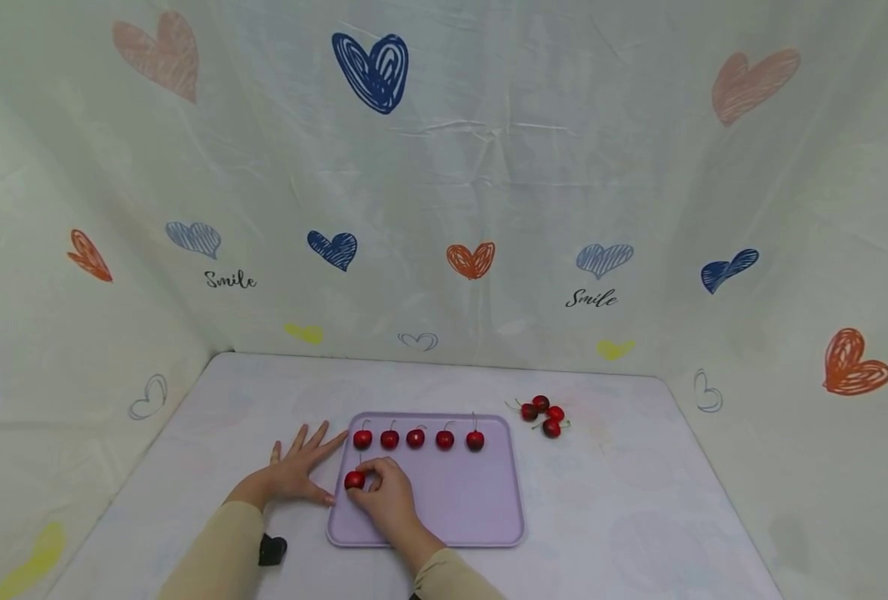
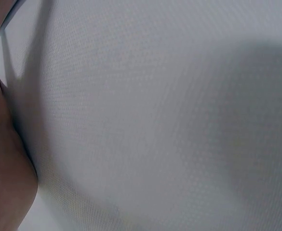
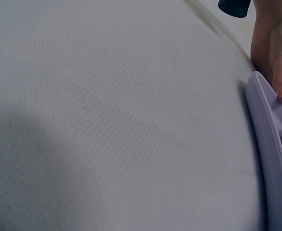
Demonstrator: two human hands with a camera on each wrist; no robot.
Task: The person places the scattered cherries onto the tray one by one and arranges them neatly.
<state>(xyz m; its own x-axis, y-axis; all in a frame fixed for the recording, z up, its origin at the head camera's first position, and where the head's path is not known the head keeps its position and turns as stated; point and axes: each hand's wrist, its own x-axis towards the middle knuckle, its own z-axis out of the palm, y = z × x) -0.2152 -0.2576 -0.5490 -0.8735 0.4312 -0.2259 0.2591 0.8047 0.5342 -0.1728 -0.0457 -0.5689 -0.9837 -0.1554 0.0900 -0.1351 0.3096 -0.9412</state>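
Fingers of the right hand [image 1: 390, 496] are drawn into a narrow pinch, with one red cherry [image 1: 354, 481] between fingertips and thumb; I cannot tell whether it touches the tray surface beneath. From a pale sleeve [image 1: 459, 577] low in my head view, that hand slants up and leftward, back upward, hiding part of the lilac tray [image 1: 462, 504]. To its left, I see the left hand [image 1: 297, 473] with fingers splayed wide, gripping nothing, index fingertip and thumb at the tray's left rim; a black block [image 1: 272, 550] sits beside its wrist. Pale weave fills most of both wrist views. The pinched cherry is at the tray's left side, just nearer to me than the leftmost of five cherries [image 1: 416, 438] lined up along the far rim. Past the tray's far right corner, four cherries [image 1: 556, 413] cluster on the white worktop [image 1: 624, 483]. Behind it hangs a heart-printed sheet [image 1: 414, 167].
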